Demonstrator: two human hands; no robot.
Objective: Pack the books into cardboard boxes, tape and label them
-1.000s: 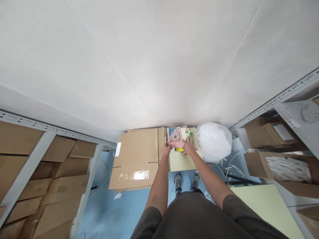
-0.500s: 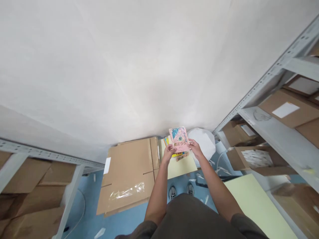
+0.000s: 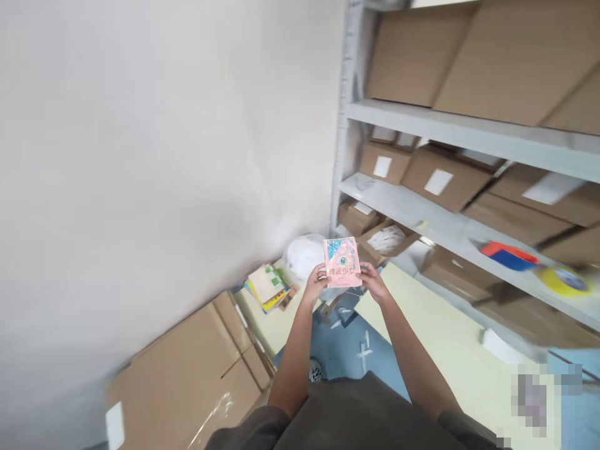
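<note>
The left hand (image 3: 317, 284) and the right hand (image 3: 374, 282) hold a pink book (image 3: 342, 262) between them; the left fingers are clamped on its lower left edge, the right fingers on its lower right edge; the cover faces up towards the wearer, with a blue patch at its upper left, a round motif in the middle and printed characters below, all lying between the two sets of fingers; the book hangs clear of the tables.

Just beyond the left fingers, partly behind the book, sits a white plastic bag (image 3: 302, 256); to the left of the left fingers, a stack of books (image 3: 266, 284), with a green-and-cream cover on top and yellow edges beneath, lies on a pale table (image 3: 269, 328); nearer the wearer and further left of those fingers lie flattened cardboard boxes (image 3: 187, 369).

Right of the right fingers, and below them, stretches a pale yellow tabletop (image 3: 440, 325); beyond the right fingers stands an open carton (image 3: 389, 240) with white contents, at a grey shelf rack (image 3: 450, 219); on the rack, well to the right of the fingers, lie a red-and-blue item (image 3: 509, 255) and a yellow roll (image 3: 564, 281), both blurred; beneath the fingers, white scraps (image 3: 364, 353) lie on the blue floor (image 3: 332, 347).
</note>
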